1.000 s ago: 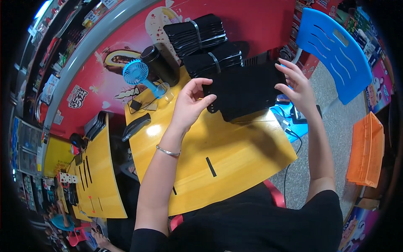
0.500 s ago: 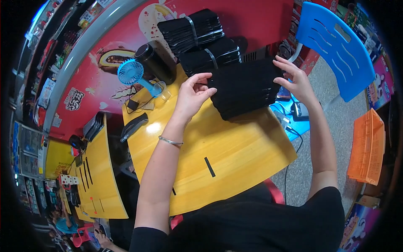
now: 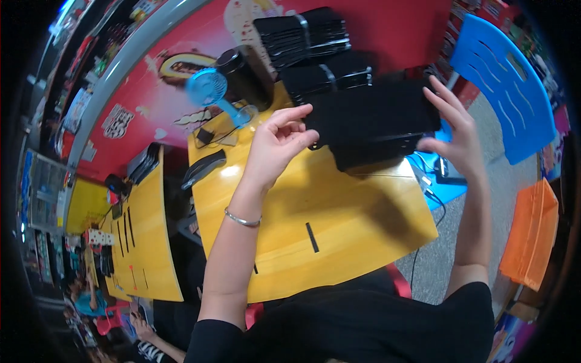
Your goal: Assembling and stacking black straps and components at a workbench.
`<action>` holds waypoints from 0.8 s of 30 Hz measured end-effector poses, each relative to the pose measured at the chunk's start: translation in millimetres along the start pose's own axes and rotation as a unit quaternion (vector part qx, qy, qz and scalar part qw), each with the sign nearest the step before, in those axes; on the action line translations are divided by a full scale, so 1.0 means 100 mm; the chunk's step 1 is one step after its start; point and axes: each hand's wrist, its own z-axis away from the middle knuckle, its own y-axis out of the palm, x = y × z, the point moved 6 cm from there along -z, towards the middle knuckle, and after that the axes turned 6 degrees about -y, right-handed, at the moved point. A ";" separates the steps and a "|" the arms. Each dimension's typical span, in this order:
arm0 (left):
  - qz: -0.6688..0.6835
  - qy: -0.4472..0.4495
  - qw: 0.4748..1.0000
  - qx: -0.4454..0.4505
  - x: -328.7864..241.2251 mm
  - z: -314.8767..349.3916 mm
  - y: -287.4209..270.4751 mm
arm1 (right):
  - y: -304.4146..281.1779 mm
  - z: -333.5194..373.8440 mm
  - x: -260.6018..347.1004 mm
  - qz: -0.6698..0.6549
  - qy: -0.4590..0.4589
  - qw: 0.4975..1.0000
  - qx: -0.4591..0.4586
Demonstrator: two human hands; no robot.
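Observation:
A black, flat-topped bundle of thin pieces (image 3: pixel 375 112) is between my two hands over the far right of the yellow table (image 3: pixel 363 242). The upper part juts out past the darker layers (image 3: pixel 369 154) below it; whether it is one piece or several I cannot tell. My left hand (image 3: pixel 281 142) has index finger and thumb against its left end. At the right end, my right hand (image 3: pixel 457 130) has its fingers bent around the edge, thumb lower down and slightly blurred. Behind lie two strapped stacks of similar black pieces (image 3: pixel 302 39), one partly hidden.
A blue handheld fan (image 3: pixel 209 88), a black cylinder (image 3: pixel 245 78) and a black curved object (image 3: pixel 204 168) are at the table's left. A black strip (image 3: pixel 312 237) lies near the front. On the right are a blue chair (image 3: pixel 502 85) and an orange basket (image 3: pixel 532 233).
Both hands have shifted right, and the black upper part now looks larger and raised off the layers beneath. A shadow has spread over the table. The whole view has also shifted slightly.

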 end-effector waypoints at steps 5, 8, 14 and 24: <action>-0.005 0.041 0.999 -0.001 -0.12 0.65 -0.43 | 0.10 0.03 0.70 0.046 -0.120 0.991 -0.039; -0.056 0.022 0.998 -0.025 -0.03 1.09 -0.63 | 0.31 0.05 1.07 -0.016 -0.164 0.986 0.004; 0.029 -0.091 0.984 -0.148 0.76 1.77 -1.18 | 1.33 0.23 1.16 -0.118 0.011 0.975 0.187; 0.088 -0.131 0.947 -0.281 1.49 2.17 -1.53 | 3.25 -0.60 1.59 -0.139 -0.099 0.973 0.154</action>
